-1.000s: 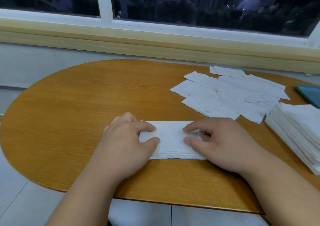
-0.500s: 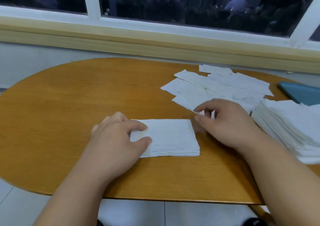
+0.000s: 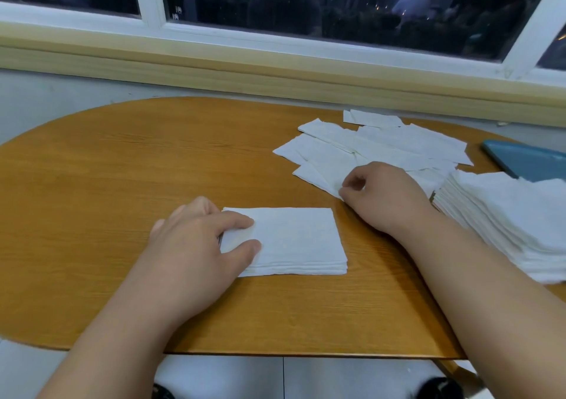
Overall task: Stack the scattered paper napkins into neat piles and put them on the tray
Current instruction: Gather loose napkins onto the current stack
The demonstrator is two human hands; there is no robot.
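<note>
A small neat pile of white napkins (image 3: 294, 239) lies on the wooden table (image 3: 122, 169) in front of me. My left hand (image 3: 196, 245) rests on the pile's left end, thumb and forefinger laid flat on top. Scattered white napkins (image 3: 382, 147) overlap one another at the back right. My right hand (image 3: 386, 196) is at their near edge, its fingertips pinching the corner of one loose napkin. A tall stack of napkins (image 3: 514, 224) stands at the right edge. Behind it shows a corner of the blue tray (image 3: 526, 159).
A pale wooden sill and a white window frame (image 3: 275, 46) run along the wall behind the table. The table's rounded left end and its front edge are near me, with grey floor tiles (image 3: 214, 377) below.
My right hand left the small pile and moved up and right to the scattered napkins, where it now pinches one. My left hand stayed on the pile. The view shifted right.
</note>
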